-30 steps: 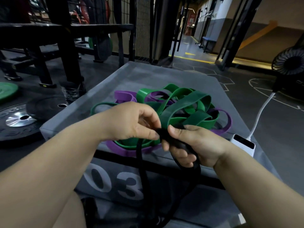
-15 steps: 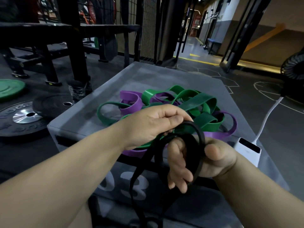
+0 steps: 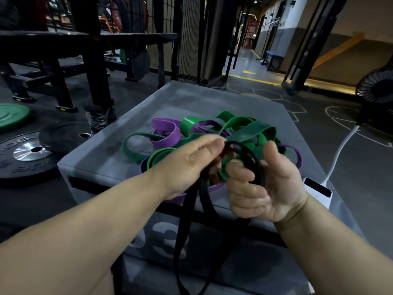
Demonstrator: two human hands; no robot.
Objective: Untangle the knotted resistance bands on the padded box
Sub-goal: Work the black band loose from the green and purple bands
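Gym floor, black weight plate (image 3: 25, 154) at left, grey padded box (image 3: 191, 99), I read "03" on its front, green and purple resistance bands (image 3: 251, 133) knotted on top, left hand (image 3: 187, 165) pinching black band (image 3: 187, 209), right hand (image 3: 268, 188) fingers curled round its loop, tails hanging down box front.

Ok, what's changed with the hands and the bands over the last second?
The right hand has turned palm up, thumb lifted, and the black band now loops round its curled fingers instead of being pinched. The left hand kept its pinch on the band. The green and purple bands lie unmoved on the padded box; the white power bank too.
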